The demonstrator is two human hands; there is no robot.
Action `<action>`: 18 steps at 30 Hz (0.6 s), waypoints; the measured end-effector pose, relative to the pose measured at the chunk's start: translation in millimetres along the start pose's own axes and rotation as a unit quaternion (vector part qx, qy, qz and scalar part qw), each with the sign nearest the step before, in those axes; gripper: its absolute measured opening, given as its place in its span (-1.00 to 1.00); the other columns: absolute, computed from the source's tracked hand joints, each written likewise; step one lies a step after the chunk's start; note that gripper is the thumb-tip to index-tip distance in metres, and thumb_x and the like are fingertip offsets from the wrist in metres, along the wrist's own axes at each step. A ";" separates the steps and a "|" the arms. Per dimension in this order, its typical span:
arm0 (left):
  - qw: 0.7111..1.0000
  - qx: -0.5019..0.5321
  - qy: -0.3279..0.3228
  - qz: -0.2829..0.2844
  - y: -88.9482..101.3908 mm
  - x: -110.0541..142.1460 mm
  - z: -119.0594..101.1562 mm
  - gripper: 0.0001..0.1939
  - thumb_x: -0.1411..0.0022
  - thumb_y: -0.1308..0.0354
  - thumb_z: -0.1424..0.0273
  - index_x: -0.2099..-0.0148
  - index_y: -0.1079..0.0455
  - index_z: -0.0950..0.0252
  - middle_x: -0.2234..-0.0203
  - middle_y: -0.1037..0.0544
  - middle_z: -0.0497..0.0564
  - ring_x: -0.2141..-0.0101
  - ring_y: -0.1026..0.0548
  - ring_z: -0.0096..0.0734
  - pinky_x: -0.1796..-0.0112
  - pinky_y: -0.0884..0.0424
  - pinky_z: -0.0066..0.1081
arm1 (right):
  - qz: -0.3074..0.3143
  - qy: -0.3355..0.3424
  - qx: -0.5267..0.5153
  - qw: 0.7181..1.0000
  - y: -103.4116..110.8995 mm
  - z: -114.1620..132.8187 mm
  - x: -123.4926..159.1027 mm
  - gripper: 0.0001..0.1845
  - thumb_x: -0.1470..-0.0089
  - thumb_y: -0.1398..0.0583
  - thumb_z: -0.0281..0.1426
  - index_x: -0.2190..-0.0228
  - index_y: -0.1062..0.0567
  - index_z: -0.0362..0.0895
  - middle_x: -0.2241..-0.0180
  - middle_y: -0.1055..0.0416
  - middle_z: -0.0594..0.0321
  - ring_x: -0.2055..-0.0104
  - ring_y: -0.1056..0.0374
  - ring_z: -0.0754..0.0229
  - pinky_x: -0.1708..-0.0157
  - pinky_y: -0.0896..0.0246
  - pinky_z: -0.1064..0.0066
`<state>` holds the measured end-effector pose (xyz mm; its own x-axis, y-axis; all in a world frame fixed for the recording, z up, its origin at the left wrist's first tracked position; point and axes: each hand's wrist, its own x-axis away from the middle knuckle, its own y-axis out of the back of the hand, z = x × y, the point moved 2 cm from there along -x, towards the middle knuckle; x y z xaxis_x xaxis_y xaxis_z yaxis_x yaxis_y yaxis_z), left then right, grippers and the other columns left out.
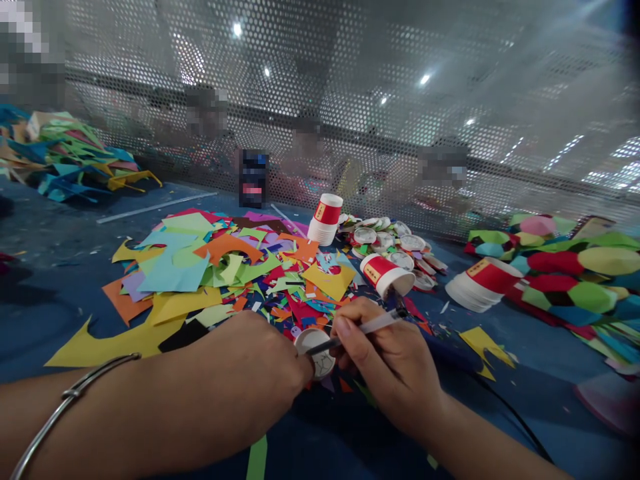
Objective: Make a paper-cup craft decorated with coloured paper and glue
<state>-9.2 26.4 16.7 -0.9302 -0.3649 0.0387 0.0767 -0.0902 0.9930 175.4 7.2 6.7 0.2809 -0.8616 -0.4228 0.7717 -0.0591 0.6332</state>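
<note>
My left hand, its back toward me and a metal bangle at the wrist, is closed at the side of a small white round paper cup base. Dark lines are drawn on the base's flat face. Its fingertips are hidden behind the hand. Pinched in my right hand is a pen with a translucent barrel, its dark end toward the upper right. The pen's other end lies over the cup base, close to my left hand. Right behind my right hand, a red and white paper cup lies on its side.
Coloured paper scraps cover the middle of the blue table. Behind stand stacked paper cups and a pile of cup bases. More cups and coloured paper pieces lie at right. A perforated metal screen rises behind.
</note>
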 end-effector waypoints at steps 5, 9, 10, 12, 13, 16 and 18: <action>1.000 -0.002 -0.006 0.004 3.7 -1.1 -0.3 -0.79 -0.07 -0.11 0.60 0.54 -0.34 0.23 0.65 -0.47 -0.07 0.69 -0.37 -0.31 0.67 0.14 -0.31 | 0.007 -0.020 -0.034 0.999 -1.0 -2.6 0.2 -0.72 -0.37 -0.01 -0.29 0.35 -0.41 -0.09 0.47 -0.39 0.30 0.51 -0.36 0.30 0.54 -0.29 0.47; 1.000 0.023 0.006 0.000 9.1 -2.5 -0.9 -0.82 -0.13 -0.13 0.53 0.50 -0.37 0.24 0.63 -0.50 -0.04 0.68 -0.38 -0.34 0.66 0.11 -0.34 | -0.006 -0.027 -0.052 0.998 -1.9 -4.7 -1.1 -0.72 -0.36 -0.04 -0.27 0.35 -0.42 -0.09 0.49 -0.40 0.32 0.53 -0.36 0.31 0.56 -0.27 0.48; 1.000 0.029 0.013 -0.002 11.0 -2.8 -0.7 -0.83 -0.14 -0.12 0.53 0.48 -0.39 0.24 0.64 -0.50 -0.04 0.68 -0.36 -0.36 0.66 0.10 -0.35 | -0.010 -0.028 -0.055 0.998 -2.2 -5.0 -1.6 -0.72 -0.36 -0.04 -0.27 0.35 -0.42 -0.09 0.51 -0.40 0.32 0.53 -0.36 0.31 0.56 -0.27 0.49; 0.998 0.044 0.035 -0.002 14.5 -3.2 0.8 -0.84 -0.17 -0.10 0.51 0.45 -0.41 0.24 0.65 -0.50 -0.04 0.70 -0.33 -0.40 0.65 0.10 -0.37 | -0.014 -0.034 -0.061 0.997 -2.6 -5.0 -2.1 -0.72 -0.36 -0.05 -0.27 0.35 -0.43 -0.09 0.52 -0.40 0.33 0.53 -0.37 0.31 0.56 -0.27 0.49; 0.997 0.055 0.046 -0.005 16.1 -3.4 2.2 -0.84 -0.18 -0.10 0.49 0.45 -0.41 0.24 0.66 -0.50 -0.04 0.70 -0.34 -0.41 0.65 0.09 -0.38 | -0.014 -0.037 -0.064 0.997 -2.7 -4.7 -2.1 -0.72 -0.36 -0.05 -0.27 0.36 -0.43 -0.09 0.53 -0.41 0.34 0.53 -0.37 0.31 0.55 -0.27 0.50; 0.992 0.102 0.068 -0.012 19.1 -4.6 8.0 -0.82 -0.17 -0.10 0.41 0.48 -0.42 0.25 0.65 -0.51 -0.03 0.65 -0.40 -0.40 0.62 0.01 -0.40 | -0.022 -0.040 -0.072 0.996 -1.9 -3.0 -1.5 -0.71 -0.36 -0.05 -0.27 0.38 -0.42 -0.09 0.52 -0.39 0.35 0.53 -0.37 0.31 0.56 -0.27 0.50; 0.988 0.128 0.079 -0.023 20.4 -6.2 12.9 -0.81 -0.17 -0.11 0.36 0.46 -0.45 0.24 0.62 -0.53 -0.03 0.61 -0.42 -0.40 0.58 -0.06 -0.41 | -0.044 -0.038 -0.077 0.995 -0.2 -2.1 -0.7 -0.72 -0.35 -0.06 -0.29 0.38 -0.42 -0.09 0.52 -0.38 0.36 0.54 -0.37 0.32 0.55 -0.28 0.50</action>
<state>-6.5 38.8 38.1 -0.8617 -0.5075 -0.0060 -0.0771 0.1192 0.9899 176.2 8.9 5.5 0.1685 -0.8926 -0.4182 0.8713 -0.0635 0.4866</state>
